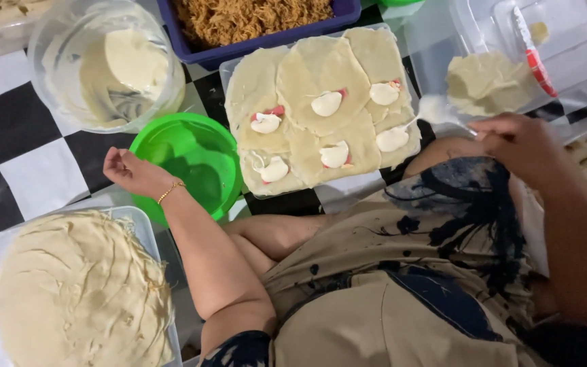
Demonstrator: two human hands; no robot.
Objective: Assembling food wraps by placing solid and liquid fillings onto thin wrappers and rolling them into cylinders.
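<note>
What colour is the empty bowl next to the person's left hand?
Bright green. The bowl sits beside the left hand, seen clearly in the head view.

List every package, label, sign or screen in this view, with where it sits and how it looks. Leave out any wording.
No labels, signs or screens show. Only containers:
Blue tub, top centre: rectangular, holds brown shreds.
Clear round tub, top left: smeared with cream filling.
Green bowl, centre left: round.
Clear tray, centre: rectangular, under filled wrappers.
Clear lidded box, top right: rectangular.
Clear box, bottom left: holds stacked wrappers.
</note>
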